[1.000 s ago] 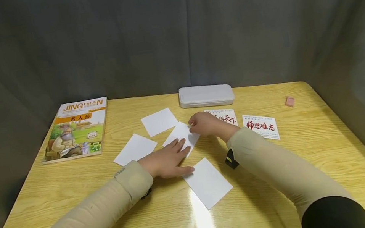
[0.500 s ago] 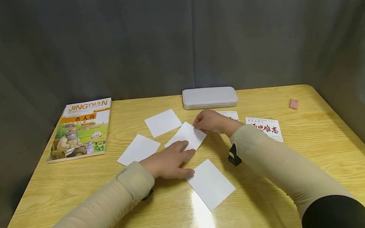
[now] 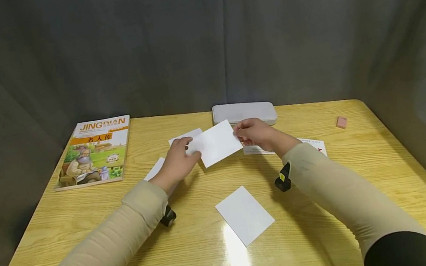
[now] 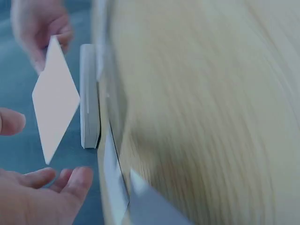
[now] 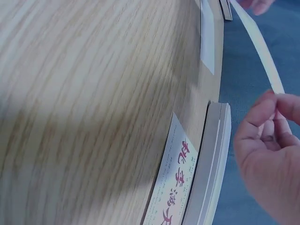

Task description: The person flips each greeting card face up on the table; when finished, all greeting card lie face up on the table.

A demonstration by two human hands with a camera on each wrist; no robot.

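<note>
Lifted off the tabletop [image 3: 189, 262] since the earlier frame: white card [image 3: 218, 142], between both hands.
Nearest the front edge, lying flat: loose white card [image 3: 245, 215]. Farther in, raised: left hand [image 3: 176, 162] at the white card's left end, thumb and fingers spread, contact impossible to tell; right hand [image 3: 257, 132] at its right end, pinching with thumb and curled fingers. Partly hidden by left hand: left-side blank card [image 3: 155, 168] and rear blank card [image 3: 190, 133]. Partly hidden by right arm: two red-lettered cards [image 3: 255, 149]. Toward rear-right corner: pink block [image 3: 342, 122]. Toward rear-left corner: book [image 3: 94, 153]. Along rear edge: pale case [image 3: 244, 110]. Beyond: grey curtain [image 3: 145, 47].
</note>
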